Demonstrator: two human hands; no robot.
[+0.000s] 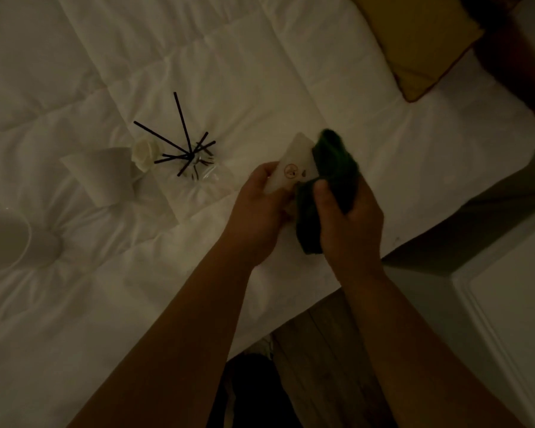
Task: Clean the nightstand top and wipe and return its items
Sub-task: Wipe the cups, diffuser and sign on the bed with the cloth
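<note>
Small white box (pixel 292 168) with a red round mark, held over the white bed (pixel 260 72). Left hand (pixel 260 208) grips its near end, fingers curled round it. Right hand (pixel 346 217) clutches a dark green cloth (pixel 331 177) pressed on the box's right side. Step looks like wiping one item; return to the nightstand (pixel 513 304), lower right of the box, not yet done. Next likely: turn box, wipe other faces, then carry it right. Left of the box on the bed: reed diffuser (pixel 189 162) with black sticks, white rose (pixel 145 151), pale folded thing (pixel 99 177), white mug-like shape (pixel 16 239), blurred. Yellow pillow (pixel 414 44) above right. Nothing blocks the way to the nightstand.
</note>
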